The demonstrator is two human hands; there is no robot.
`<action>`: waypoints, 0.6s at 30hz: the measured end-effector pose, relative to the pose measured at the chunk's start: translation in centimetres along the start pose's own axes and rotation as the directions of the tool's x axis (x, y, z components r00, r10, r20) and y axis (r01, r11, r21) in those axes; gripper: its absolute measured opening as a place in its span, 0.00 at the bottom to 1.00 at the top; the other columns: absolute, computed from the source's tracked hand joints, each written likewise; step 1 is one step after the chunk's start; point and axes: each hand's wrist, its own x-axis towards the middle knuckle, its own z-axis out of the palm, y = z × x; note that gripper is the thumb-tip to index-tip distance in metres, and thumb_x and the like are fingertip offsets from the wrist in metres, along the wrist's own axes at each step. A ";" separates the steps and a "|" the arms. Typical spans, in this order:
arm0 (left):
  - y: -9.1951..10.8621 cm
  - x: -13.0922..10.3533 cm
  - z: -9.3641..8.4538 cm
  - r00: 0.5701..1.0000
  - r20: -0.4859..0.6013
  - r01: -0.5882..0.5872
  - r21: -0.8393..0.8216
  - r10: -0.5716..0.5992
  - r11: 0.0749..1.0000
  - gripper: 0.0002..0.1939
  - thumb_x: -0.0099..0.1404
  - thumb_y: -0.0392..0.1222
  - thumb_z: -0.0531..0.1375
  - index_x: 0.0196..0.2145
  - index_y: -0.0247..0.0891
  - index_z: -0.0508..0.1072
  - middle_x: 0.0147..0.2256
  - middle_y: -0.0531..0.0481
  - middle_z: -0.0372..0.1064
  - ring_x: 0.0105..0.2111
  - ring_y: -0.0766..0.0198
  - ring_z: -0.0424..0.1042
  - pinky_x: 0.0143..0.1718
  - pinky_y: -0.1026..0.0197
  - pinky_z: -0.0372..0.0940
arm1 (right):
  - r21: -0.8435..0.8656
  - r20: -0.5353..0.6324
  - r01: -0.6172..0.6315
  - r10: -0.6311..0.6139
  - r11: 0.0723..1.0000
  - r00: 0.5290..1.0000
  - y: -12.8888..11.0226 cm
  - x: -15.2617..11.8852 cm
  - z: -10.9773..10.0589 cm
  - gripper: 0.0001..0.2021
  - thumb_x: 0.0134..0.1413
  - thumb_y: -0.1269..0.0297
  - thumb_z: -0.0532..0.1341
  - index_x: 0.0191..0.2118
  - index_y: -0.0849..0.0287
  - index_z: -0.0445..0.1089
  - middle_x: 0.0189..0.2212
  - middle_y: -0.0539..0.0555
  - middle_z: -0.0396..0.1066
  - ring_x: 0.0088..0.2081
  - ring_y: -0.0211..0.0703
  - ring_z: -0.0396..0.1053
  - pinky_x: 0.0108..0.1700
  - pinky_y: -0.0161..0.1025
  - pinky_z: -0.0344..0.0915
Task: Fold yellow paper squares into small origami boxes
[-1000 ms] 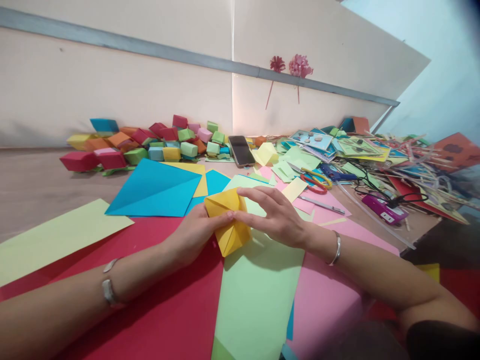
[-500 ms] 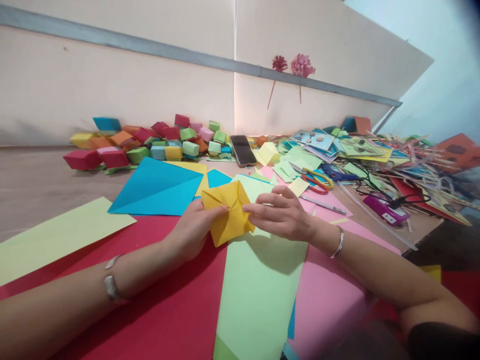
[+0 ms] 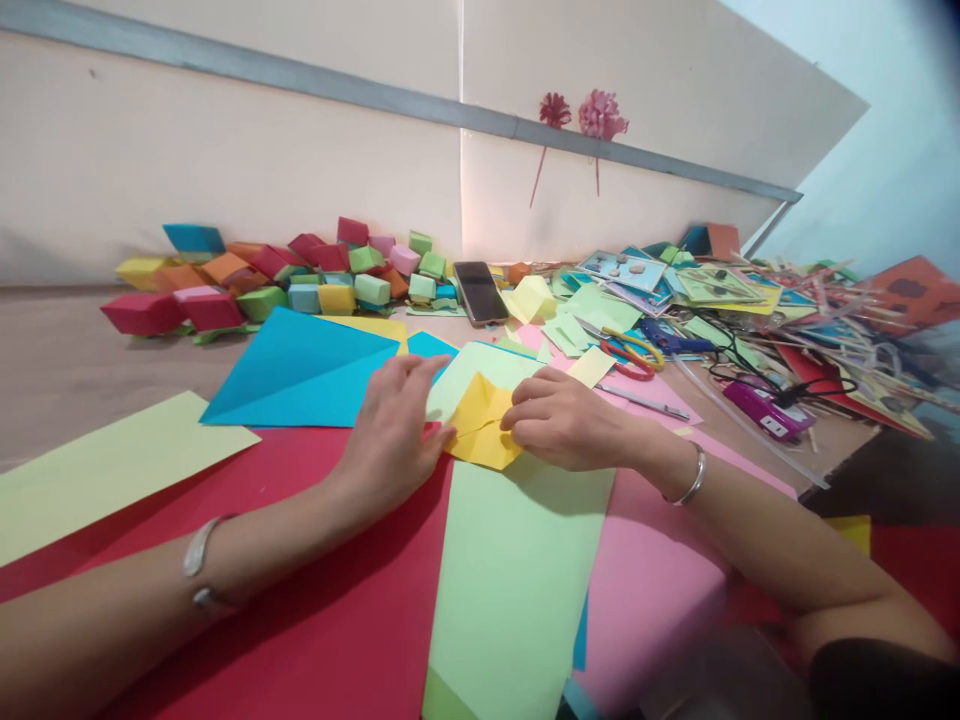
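Observation:
A small folded yellow paper [image 3: 484, 425] with creases across it is between my hands, above the light green sheet [image 3: 517, 580]. My right hand [image 3: 559, 415] pinches its right edge with bent fingers. On the other side, my left hand [image 3: 397, 420] has its fingers raised and apart, and the thumb tip is at the paper's left corner. Under my left arm lies a large red sheet [image 3: 360, 600]. A creased blue sheet [image 3: 300, 375] lies just beyond my left hand.
Colourful paper blocks [image 3: 330, 298] and a phone [image 3: 481, 293] sit along the back. On the right are scissors [image 3: 634, 355], a metal pen-like tool [image 3: 641, 402], a glue gun [image 3: 675, 340], a purple power socket [image 3: 769, 408] and heaped papers. Pink sheets [image 3: 652, 570] lie under my right arm.
My left hand has loosened from the yellow paper and its fingers have spread. The paper has turned and sits slightly to the right, with my right hand now gripping its edge. The view has shifted a little.

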 end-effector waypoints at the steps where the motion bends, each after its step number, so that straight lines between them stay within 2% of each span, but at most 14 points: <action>1: 0.0 -0.1 -0.1 0.984 -0.031 -0.170 0.094 0.173 0.981 0.17 0.62 0.36 0.58 0.50 0.37 0.72 0.50 0.37 0.68 0.48 0.47 0.68 0.46 0.45 0.67 | 0.045 0.041 0.002 -0.004 0.999 0.999 0.1 -0.1 0.1 0.13 0.64 0.72 0.51 0.29 0.58 0.68 0.30 0.53 0.75 0.38 0.41 0.67 0.41 0.40 0.57; 2: 0.0 -0.3 -0.1 0.938 -0.034 -0.336 0.158 0.345 0.928 0.13 0.65 0.32 0.55 0.44 0.38 0.74 0.48 0.39 0.70 0.48 0.49 0.69 0.48 0.47 0.67 | 0.092 0.076 -0.002 -0.005 0.996 0.997 0.1 -0.2 0.2 0.12 0.63 0.73 0.52 0.31 0.59 0.69 0.31 0.53 0.75 0.37 0.41 0.67 0.40 0.39 0.58; 4: 0.3 -0.7 -0.3 0.800 0.006 -0.590 0.192 0.600 0.784 0.15 0.67 0.28 0.50 0.36 0.39 0.76 0.43 0.43 0.74 0.47 0.54 0.70 0.47 0.52 0.68 | 0.181 0.124 -0.019 -0.004 0.983 0.992 0.3 -0.3 0.3 0.10 0.62 0.75 0.52 0.34 0.60 0.69 0.35 0.55 0.75 0.36 0.39 0.66 0.37 0.37 0.59; 5: 0.4 -0.8 -0.3 0.739 0.030 -0.666 0.183 0.673 0.724 0.16 0.68 0.27 0.50 0.35 0.38 0.76 0.41 0.44 0.75 0.46 0.56 0.71 0.47 0.54 0.69 | 0.217 0.131 -0.033 0.004 0.976 0.991 0.3 -0.4 0.4 0.10 0.61 0.76 0.52 0.35 0.61 0.69 0.38 0.56 0.74 0.34 0.38 0.66 0.36 0.35 0.59; 6: 0.7 -1.0 -0.4 0.701 0.048 -0.708 0.172 0.712 0.685 0.16 0.68 0.27 0.50 0.35 0.37 0.76 0.41 0.44 0.76 0.46 0.56 0.72 0.47 0.55 0.69 | 0.247 0.129 -0.050 0.018 0.968 0.991 0.4 -0.5 0.4 0.10 0.61 0.77 0.51 0.35 0.62 0.69 0.40 0.57 0.73 0.33 0.37 0.65 0.35 0.34 0.59; 7: 0.9 -1.2 -0.4 0.685 0.063 -0.725 0.163 0.726 0.669 0.16 0.67 0.27 0.50 0.36 0.36 0.76 0.41 0.43 0.76 0.47 0.56 0.72 0.47 0.55 0.69 | 0.275 0.125 -0.067 0.034 0.959 0.992 0.5 -0.6 0.4 0.11 0.60 0.78 0.50 0.35 0.62 0.68 0.42 0.57 0.72 0.32 0.36 0.64 0.34 0.33 0.59; 9: 1.3 -1.4 -0.5 0.709 0.123 -0.704 0.154 0.694 0.693 0.13 0.67 0.30 0.52 0.37 0.34 0.77 0.42 0.41 0.77 0.47 0.53 0.72 0.46 0.52 0.69 | 0.327 0.134 -0.099 0.058 0.940 0.989 0.6 -0.7 0.4 0.11 0.59 0.78 0.50 0.33 0.62 0.67 0.43 0.57 0.70 0.31 0.34 0.62 0.33 0.33 0.59; 11: 1.6 -1.5 -0.7 0.752 0.240 -0.653 0.152 0.614 0.741 0.10 0.67 0.39 0.57 0.36 0.33 0.77 0.39 0.40 0.77 0.44 0.48 0.73 0.43 0.48 0.70 | 0.383 0.160 -0.125 0.068 0.915 0.985 0.9 -0.8 0.4 0.10 0.56 0.80 0.51 0.32 0.61 0.67 0.42 0.56 0.69 0.32 0.34 0.63 0.34 0.32 0.61; 13: 1.8 -1.5 -0.7 0.773 0.362 -0.601 0.155 0.521 0.784 0.12 0.64 0.47 0.61 0.36 0.34 0.77 0.37 0.40 0.77 0.41 0.46 0.73 0.39 0.47 0.70 | 0.437 0.190 -0.145 0.067 0.888 0.979 1.1 -0.8 0.3 0.11 0.53 0.82 0.51 0.32 0.60 0.66 0.41 0.55 0.69 0.34 0.35 0.64 0.36 0.32 0.62; 16: 1.6 -1.3 -0.5 0.784 0.416 -0.563 0.166 0.460 0.809 0.10 0.68 0.42 0.57 0.39 0.35 0.76 0.38 0.41 0.77 0.42 0.48 0.74 0.40 0.48 0.69 | 0.483 0.226 -0.169 0.064 0.859 0.972 1.2 -0.7 -0.1 0.13 0.51 0.83 0.52 0.31 0.59 0.67 0.37 0.53 0.71 0.36 0.37 0.65 0.38 0.34 0.62; 18: 1.3 -1.1 -0.2 0.766 0.403 -0.598 0.161 0.501 0.786 0.12 0.71 0.37 0.52 0.43 0.35 0.76 0.41 0.41 0.77 0.44 0.50 0.74 0.43 0.49 0.69 | 0.488 0.245 -0.177 0.061 0.855 0.968 1.2 -0.6 -0.4 0.13 0.51 0.83 0.53 0.32 0.58 0.67 0.35 0.52 0.71 0.36 0.38 0.66 0.38 0.34 0.62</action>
